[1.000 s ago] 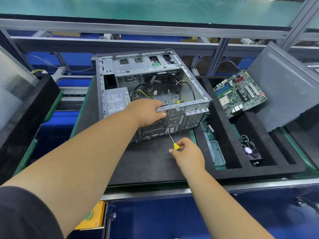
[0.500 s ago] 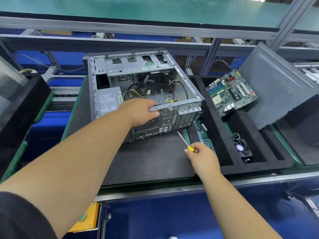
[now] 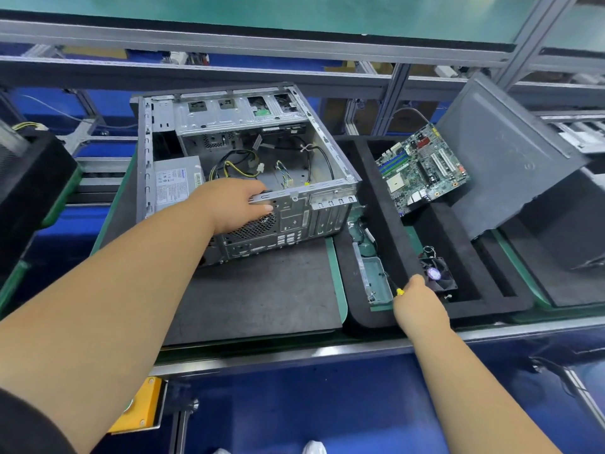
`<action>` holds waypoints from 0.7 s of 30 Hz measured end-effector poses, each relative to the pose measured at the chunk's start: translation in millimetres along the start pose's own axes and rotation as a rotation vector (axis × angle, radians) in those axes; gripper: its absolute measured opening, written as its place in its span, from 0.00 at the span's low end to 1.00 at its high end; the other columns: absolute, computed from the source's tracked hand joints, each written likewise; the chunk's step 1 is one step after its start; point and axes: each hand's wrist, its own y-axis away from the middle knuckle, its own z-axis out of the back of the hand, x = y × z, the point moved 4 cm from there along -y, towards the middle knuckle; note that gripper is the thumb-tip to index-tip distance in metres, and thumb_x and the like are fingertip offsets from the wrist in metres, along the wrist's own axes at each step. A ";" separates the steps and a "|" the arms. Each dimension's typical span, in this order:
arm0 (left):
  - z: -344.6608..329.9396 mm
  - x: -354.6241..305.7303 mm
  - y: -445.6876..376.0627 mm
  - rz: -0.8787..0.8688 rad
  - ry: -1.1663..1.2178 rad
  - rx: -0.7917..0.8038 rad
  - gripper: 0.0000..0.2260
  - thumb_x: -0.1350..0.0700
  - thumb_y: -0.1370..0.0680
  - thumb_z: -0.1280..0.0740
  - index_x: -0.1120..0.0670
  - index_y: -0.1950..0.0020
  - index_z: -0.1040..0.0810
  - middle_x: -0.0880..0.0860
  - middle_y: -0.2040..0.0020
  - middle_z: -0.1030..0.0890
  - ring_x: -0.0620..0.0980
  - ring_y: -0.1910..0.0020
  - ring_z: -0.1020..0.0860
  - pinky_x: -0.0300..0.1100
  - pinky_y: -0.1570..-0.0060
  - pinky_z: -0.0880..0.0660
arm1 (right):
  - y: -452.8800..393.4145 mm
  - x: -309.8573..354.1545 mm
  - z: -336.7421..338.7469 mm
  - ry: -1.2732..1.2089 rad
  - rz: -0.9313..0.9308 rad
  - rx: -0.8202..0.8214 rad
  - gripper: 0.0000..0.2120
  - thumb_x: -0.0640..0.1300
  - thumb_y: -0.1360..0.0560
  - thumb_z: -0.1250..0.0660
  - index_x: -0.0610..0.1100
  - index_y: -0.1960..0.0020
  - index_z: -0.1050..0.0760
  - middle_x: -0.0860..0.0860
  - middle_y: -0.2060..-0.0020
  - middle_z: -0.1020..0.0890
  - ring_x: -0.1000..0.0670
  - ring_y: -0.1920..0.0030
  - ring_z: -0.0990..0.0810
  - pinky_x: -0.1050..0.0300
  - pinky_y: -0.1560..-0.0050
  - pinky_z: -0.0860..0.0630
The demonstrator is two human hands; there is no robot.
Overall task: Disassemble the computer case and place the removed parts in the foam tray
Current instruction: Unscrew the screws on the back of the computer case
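Yellow-handled screwdriver [image 3: 394, 287] had moved w/ my right hand [image 3: 415, 303], which gripped it, from the computer case [image 3: 248, 172] to the foam tray [image 3: 376, 204] right of the case. Left hand [image 3: 235, 204] still gripped the case's rear edge; prob. delivering a screw.

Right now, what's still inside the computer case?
Inside the computer case: a power supply at the left, loose black and yellow cables on the floor, and drive bays at the far end. The left hand on the near wall hides what lies beneath it.

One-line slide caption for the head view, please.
Left hand grips the computer case; right hand brings the screwdriver over the foam tray.
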 end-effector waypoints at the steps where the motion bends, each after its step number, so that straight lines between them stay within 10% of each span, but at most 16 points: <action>1: -0.3 0.3 0.2 0.000 0.005 0.003 0.18 0.37 0.22 0.40 0.44 0.36 0.27 0.49 0.43 0.20 0.53 0.47 0.24 0.45 0.52 0.28 | -1.8 0.2 0.1 0.031 0.007 0.012 0.09 0.36 0.22 0.42 0.38 0.43 0.35 0.39 0.51 0.20 0.40 0.55 0.24 0.52 0.62 0.32; 14: 0.0 -0.7 0.0 0.026 0.011 0.007 0.15 0.38 0.21 0.39 0.42 0.38 0.26 0.45 0.50 0.22 0.52 0.47 0.24 0.43 0.56 0.31 | 6.9 27.9 18.3 -0.417 0.081 -0.055 0.08 0.55 0.25 0.35 0.51 0.53 0.29 0.53 0.62 0.19 0.50 0.60 0.22 0.53 0.62 0.29; 21: 1.2 -3.1 0.6 0.016 0.007 0.022 0.10 0.39 0.21 0.39 0.41 0.44 0.26 0.42 0.58 0.24 0.49 0.54 0.26 0.42 0.62 0.34 | 62.2 94.8 -24.5 -0.605 0.238 0.261 0.09 0.56 0.23 0.40 0.53 0.57 0.27 0.56 0.67 0.17 0.51 0.65 0.22 0.47 0.52 0.22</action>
